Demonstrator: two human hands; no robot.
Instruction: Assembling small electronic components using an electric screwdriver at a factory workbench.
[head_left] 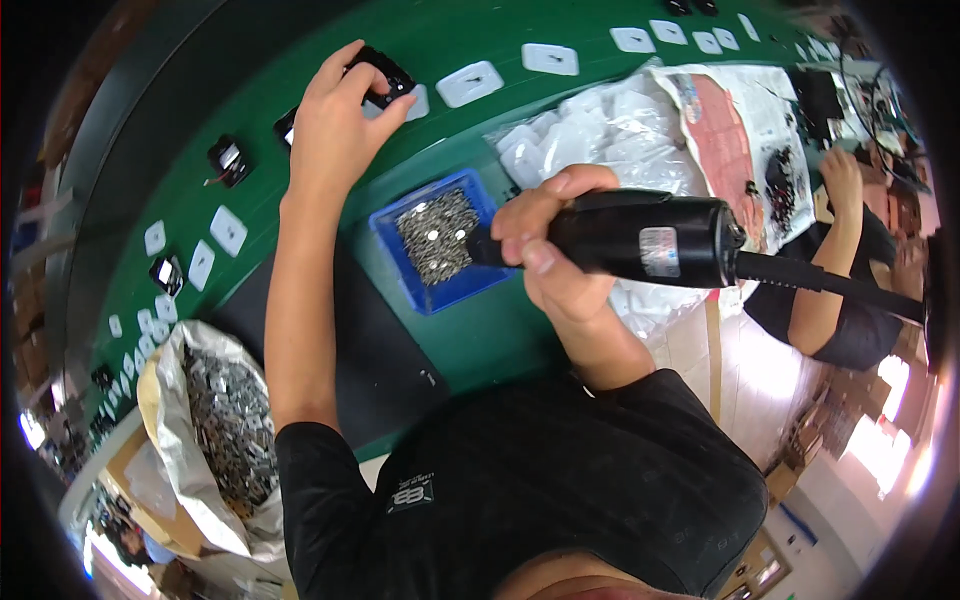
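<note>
My right hand is wrapped round a black electric screwdriver, which lies nearly level with its cord running off to the right. Its front end reaches over a blue tray holding many small silver screws; the very tip is hard to make out. Farther off to the left, my left hand pinches a small black plastic part between thumb and fingers. Beneath that part lies a white plastic piece on the green work surface. My fingers hide some of the black part.
White plastic pieces line the far side, with another black unit at the left. A sack of metal parts stands at lower left, beside a black mat. Clear plastic bags lie right; a co-worker's arm is beyond.
</note>
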